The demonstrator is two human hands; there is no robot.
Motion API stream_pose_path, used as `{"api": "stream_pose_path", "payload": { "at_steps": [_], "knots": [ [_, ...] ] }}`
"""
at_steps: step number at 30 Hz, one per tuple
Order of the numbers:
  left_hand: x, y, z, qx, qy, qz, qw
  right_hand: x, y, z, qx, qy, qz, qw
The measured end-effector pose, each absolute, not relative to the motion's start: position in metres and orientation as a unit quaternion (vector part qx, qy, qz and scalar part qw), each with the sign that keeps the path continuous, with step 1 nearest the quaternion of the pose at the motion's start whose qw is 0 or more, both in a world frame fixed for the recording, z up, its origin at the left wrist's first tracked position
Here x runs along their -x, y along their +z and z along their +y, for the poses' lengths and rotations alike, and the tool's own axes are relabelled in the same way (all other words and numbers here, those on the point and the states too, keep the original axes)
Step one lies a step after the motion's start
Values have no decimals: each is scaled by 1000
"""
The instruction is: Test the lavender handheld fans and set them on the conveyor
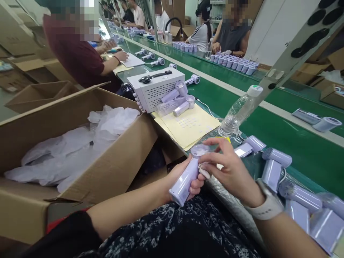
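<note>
My left hand (185,179) is wrapped round the handle of a lilac handheld fan (185,181), held over my lap with its round head (199,149) pointing away. My right hand (228,168), with a white watch on the wrist, rests its curled fingers against the fan's neck just below the head, and a small white piece shows under its thumb. Several more lilac fans (276,168) lie on the green belt beside my right forearm.
A big open cardboard box (107,168) with clear plastic bags stands at my left. Ahead are yellow paper sheets (188,125), a white metal device (156,87) with fans leaning on it, and a tilted plastic bottle (239,111). Other people work along the green conveyor (295,143).
</note>
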State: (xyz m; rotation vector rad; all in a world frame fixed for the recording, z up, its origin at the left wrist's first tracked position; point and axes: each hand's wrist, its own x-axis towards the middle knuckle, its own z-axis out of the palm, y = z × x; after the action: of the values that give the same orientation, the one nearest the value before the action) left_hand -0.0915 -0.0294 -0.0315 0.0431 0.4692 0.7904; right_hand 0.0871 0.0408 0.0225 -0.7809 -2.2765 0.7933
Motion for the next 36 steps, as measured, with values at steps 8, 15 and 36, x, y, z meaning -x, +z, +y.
{"api": "stream_pose_path", "payload": {
  "at_steps": [8,15,36],
  "knots": [
    [72,-12,-10,-164,317,104,928,-95,-1,13,347,299,-789,409],
    [66,-22,-10,-181,302,174,920,-85,13,7,422,134,-800,406],
    [78,5,-13,-527,508,434,525,-145,36,21,524,379,-458,610]
  ]
}}
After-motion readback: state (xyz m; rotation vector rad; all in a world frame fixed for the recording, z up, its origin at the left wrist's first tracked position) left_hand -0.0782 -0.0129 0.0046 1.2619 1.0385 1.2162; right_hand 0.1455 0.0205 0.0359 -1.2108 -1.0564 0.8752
